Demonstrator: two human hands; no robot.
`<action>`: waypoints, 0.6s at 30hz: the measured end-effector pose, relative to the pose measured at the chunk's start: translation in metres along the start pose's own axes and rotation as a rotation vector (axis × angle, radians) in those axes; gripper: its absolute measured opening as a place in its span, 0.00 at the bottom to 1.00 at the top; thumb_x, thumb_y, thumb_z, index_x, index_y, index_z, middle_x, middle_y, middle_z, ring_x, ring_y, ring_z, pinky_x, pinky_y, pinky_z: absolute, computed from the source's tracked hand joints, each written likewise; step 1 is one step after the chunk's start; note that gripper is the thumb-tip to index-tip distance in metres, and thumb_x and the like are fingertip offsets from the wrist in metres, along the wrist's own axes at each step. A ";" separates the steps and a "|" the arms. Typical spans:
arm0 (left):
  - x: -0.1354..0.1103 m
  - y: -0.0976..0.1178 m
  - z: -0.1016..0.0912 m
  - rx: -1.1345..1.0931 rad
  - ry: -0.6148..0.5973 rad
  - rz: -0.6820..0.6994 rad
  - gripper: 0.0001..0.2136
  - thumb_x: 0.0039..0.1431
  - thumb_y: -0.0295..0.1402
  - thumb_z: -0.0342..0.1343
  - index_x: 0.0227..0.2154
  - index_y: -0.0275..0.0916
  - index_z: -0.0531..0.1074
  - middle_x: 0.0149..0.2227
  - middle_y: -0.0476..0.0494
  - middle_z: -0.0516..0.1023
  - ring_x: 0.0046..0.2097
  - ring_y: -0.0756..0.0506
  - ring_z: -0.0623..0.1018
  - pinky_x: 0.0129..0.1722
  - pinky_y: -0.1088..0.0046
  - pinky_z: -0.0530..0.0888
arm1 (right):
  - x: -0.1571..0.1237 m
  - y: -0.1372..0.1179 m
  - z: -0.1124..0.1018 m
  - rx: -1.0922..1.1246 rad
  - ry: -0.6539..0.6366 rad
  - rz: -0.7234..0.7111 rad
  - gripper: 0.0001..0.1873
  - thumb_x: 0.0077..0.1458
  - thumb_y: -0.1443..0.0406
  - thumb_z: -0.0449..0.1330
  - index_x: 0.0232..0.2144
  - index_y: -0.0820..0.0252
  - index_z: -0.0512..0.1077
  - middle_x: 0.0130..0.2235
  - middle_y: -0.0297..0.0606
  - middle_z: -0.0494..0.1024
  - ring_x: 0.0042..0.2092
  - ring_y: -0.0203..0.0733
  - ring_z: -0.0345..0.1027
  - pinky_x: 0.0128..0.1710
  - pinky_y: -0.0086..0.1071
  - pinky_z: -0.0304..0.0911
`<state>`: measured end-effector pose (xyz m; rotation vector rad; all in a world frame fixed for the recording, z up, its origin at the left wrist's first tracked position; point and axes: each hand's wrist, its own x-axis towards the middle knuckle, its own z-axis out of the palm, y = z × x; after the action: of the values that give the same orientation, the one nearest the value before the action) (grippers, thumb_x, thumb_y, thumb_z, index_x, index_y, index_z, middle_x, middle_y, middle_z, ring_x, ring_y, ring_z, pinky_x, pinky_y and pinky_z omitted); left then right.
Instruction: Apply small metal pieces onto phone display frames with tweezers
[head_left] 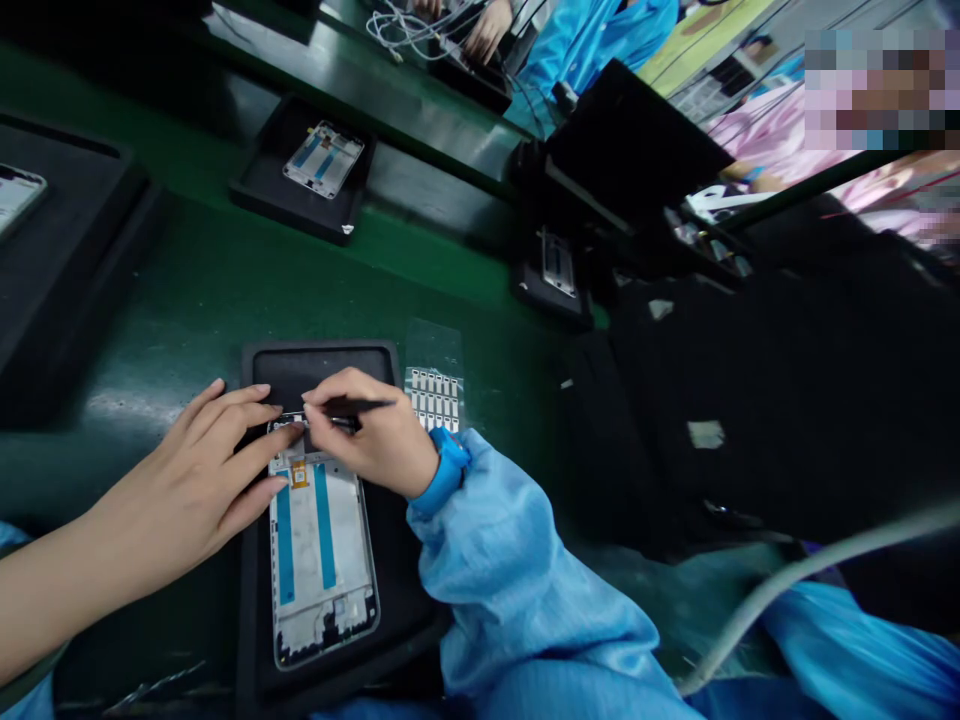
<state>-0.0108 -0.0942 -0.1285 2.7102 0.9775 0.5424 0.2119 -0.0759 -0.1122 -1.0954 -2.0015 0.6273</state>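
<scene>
A phone mid-frame [306, 560] with two blue adhesive strips and a small orange flex piece lies in a black tray [251, 590]. My left hand [214, 465] reaches in from the left, its fingers apart and resting on the phone's upper end. My right hand [379, 440], with a blue band at the wrist, grips a slim dark tool that looks like tweezers [364, 404]. Its working tip is hidden behind my fingers at the phone's top edge. Just beyond my right hand lies a clear sheet with rows of small pale parts [435, 395].
Another phone frame [326, 160] sits in a black tray [255, 185] farther back. One more [558, 262] rests near a dark monitor-like panel [637, 140]. Stacked black trays [60, 250] stand left; large black material [750, 400] fills the right. A co-worker's hand [489, 30] is beyond the ledge.
</scene>
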 end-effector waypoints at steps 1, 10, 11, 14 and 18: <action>0.000 0.000 0.000 -0.005 0.001 -0.004 0.19 0.67 0.37 0.49 0.58 0.40 0.68 0.53 0.36 0.73 0.64 0.33 0.67 0.64 0.41 0.62 | 0.000 0.001 -0.001 0.075 0.025 0.077 0.04 0.61 0.64 0.56 0.35 0.59 0.69 0.37 0.38 0.78 0.35 0.36 0.76 0.37 0.29 0.74; 0.000 -0.001 0.002 0.022 0.015 0.018 0.21 0.68 0.37 0.48 0.60 0.36 0.66 0.53 0.33 0.73 0.63 0.32 0.67 0.63 0.40 0.63 | 0.001 0.002 0.001 0.092 0.014 0.099 0.06 0.62 0.61 0.58 0.36 0.59 0.71 0.37 0.37 0.79 0.36 0.36 0.77 0.37 0.28 0.74; 0.000 -0.001 0.002 0.025 0.015 0.023 0.21 0.68 0.37 0.48 0.60 0.35 0.66 0.53 0.33 0.73 0.63 0.32 0.67 0.63 0.41 0.63 | 0.001 0.002 0.002 0.052 0.020 0.065 0.06 0.62 0.62 0.58 0.36 0.59 0.71 0.37 0.37 0.79 0.37 0.36 0.77 0.39 0.29 0.74; -0.001 -0.002 0.000 0.015 0.017 0.020 0.20 0.67 0.37 0.48 0.59 0.37 0.66 0.54 0.34 0.73 0.63 0.33 0.67 0.64 0.43 0.62 | 0.000 0.002 0.004 -0.005 0.058 0.011 0.05 0.62 0.64 0.56 0.35 0.59 0.70 0.36 0.38 0.79 0.39 0.37 0.76 0.42 0.30 0.74; -0.004 -0.001 0.000 0.001 0.023 0.007 0.20 0.68 0.37 0.48 0.60 0.39 0.66 0.54 0.36 0.73 0.63 0.34 0.68 0.64 0.44 0.62 | -0.001 0.003 0.003 0.125 0.087 0.119 0.03 0.60 0.64 0.58 0.35 0.59 0.69 0.35 0.35 0.77 0.33 0.33 0.75 0.34 0.25 0.73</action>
<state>-0.0142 -0.0955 -0.1295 2.7149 0.9750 0.5758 0.2111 -0.0756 -0.1163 -1.1525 -1.8084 0.7441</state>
